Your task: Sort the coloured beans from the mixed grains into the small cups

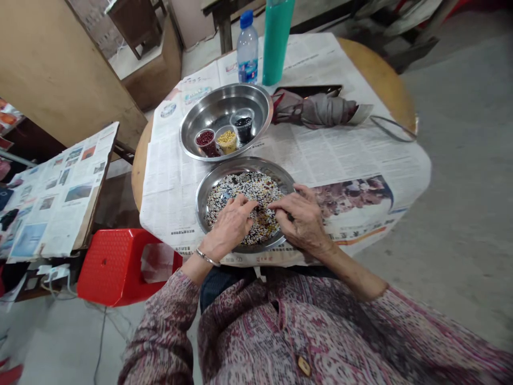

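A steel pan (208,187) full of mixed beans (244,187) sits near the table's front edge. My left hand (229,227) rests in the beans with its fingers curled and pinched together. My right hand (300,216) lies over the pan's right side, fingertips pinched in the beans. What either pinch holds is too small to see. Behind it, a second steel pan (196,115) holds three small clear cups: red beans (206,140), yellow beans (227,140) and black beans (243,127).
Newspaper (352,155) covers the round table. A folded umbrella (320,109), a phone, a water bottle (247,51) and a green flask (276,40) stand at the back. A red stool (116,264) and a paper-covered side table (56,192) are at left.
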Action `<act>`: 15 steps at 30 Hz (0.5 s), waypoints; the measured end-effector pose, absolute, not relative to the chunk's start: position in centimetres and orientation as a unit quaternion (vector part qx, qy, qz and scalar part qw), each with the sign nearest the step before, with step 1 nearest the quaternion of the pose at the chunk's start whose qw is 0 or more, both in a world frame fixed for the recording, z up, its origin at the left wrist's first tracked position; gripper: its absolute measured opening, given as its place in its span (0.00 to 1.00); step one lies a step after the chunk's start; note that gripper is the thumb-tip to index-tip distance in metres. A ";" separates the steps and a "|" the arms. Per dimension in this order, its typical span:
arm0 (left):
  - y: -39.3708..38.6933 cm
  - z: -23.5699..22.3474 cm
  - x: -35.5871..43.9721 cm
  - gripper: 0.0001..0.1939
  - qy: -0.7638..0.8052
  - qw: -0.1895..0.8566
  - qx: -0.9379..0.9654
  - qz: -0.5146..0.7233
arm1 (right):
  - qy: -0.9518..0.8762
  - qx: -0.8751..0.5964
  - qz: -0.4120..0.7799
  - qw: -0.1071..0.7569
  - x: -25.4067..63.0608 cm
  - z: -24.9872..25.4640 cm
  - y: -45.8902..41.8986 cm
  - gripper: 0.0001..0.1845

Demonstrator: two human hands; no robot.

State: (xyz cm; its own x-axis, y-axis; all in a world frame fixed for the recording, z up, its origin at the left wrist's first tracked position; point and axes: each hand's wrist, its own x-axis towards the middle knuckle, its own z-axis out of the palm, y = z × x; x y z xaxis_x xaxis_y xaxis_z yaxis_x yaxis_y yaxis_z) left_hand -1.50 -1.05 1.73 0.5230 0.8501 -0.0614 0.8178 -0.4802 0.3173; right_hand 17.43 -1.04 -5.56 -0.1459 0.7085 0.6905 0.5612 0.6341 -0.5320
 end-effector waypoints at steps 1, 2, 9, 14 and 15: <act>-0.8 1.5 -1.1 0.16 0.479 0.165 0.860 0.055 | -0.754 -0.419 0.069 0.501 17.4 -5.6 -1.0 0.10; -0.5 1.2 -0.8 0.16 0.473 0.175 0.862 0.059 | -0.753 -0.418 0.067 0.503 17.4 -5.6 -1.0 0.10; 0.7 0.7 0.3 0.10 0.478 0.175 0.860 0.044 | -0.753 -0.420 0.066 0.502 17.4 -5.5 -1.0 0.11; 0.8 1.0 0.4 0.11 0.507 0.135 0.851 0.024 | -0.753 -0.420 0.065 0.502 17.4 -5.4 -0.9 0.10; 0.7 1.1 0.1 0.11 0.518 0.123 0.846 0.017 | -0.752 -0.421 0.067 0.503 17.4 -5.4 -0.9 0.10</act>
State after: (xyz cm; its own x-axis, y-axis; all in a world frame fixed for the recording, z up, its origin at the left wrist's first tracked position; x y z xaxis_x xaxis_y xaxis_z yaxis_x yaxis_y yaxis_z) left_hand 0.08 0.74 1.12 0.4619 0.8813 -0.0995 0.8730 -0.4320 0.2263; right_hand 17.38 -0.94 -5.39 -0.1392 0.7002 0.7002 0.5652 0.6368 -0.5245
